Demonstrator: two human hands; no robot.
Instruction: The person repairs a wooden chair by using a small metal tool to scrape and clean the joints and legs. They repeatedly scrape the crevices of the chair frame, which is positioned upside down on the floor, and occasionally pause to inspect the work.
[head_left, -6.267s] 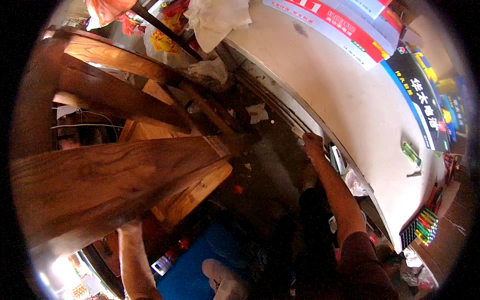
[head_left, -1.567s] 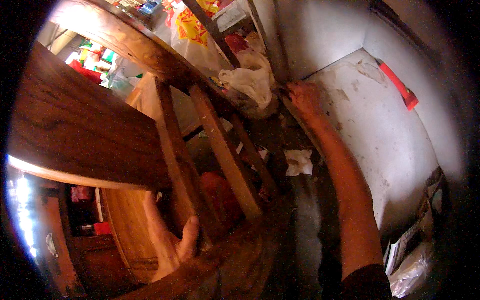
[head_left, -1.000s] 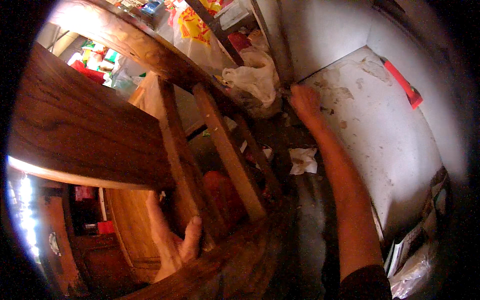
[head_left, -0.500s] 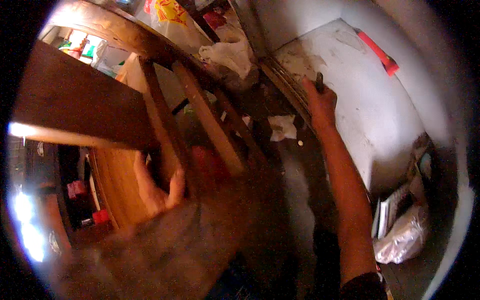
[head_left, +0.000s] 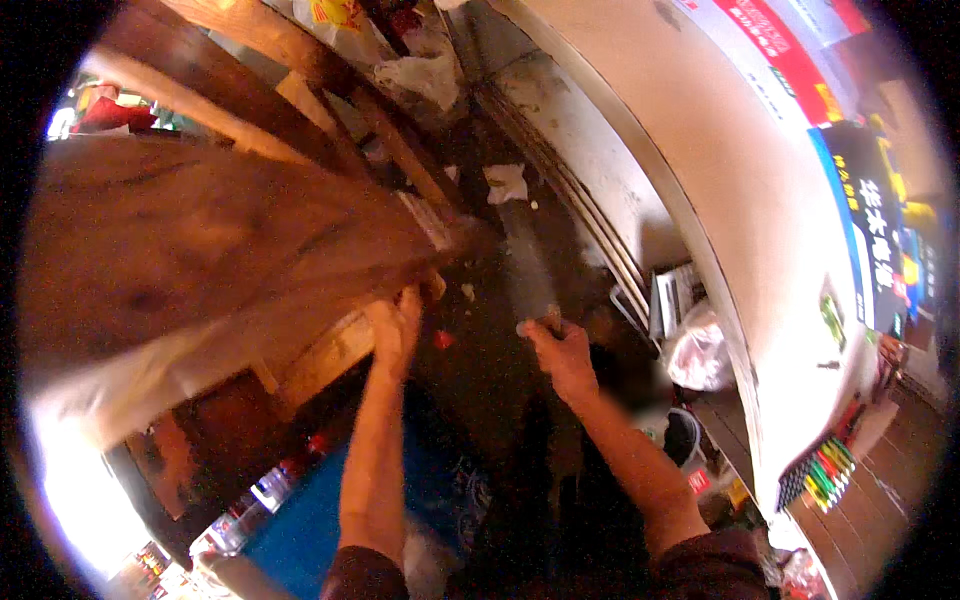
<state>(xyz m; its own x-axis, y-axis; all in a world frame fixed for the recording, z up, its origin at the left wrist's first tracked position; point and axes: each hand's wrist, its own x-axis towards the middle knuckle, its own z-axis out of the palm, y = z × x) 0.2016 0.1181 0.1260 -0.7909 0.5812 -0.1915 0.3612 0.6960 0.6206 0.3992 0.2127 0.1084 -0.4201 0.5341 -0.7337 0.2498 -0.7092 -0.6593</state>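
My left hand is closed at the near right edge of a brown wooden board, with its fingertips partly hidden against the wood. The board is broad and worn, part of a wooden piece of furniture, and fills the left side. Beyond it rise wooden bars. To the right, apart from the board, my right hand is closed over the dark floor. A small pale tip shows at its fingers; the rest of what it holds is hidden.
A torn white scrap lies on the floor. A pale curved panel stands at right, with a clear plastic bag beside its lower edge. Something blue lies low at left; a white plastic bag sits at the far end.
The view has shifted. My right hand has come nearer, away from the white surface with the red tool. My left hand has moved from among the wooden parts to the board's edge.
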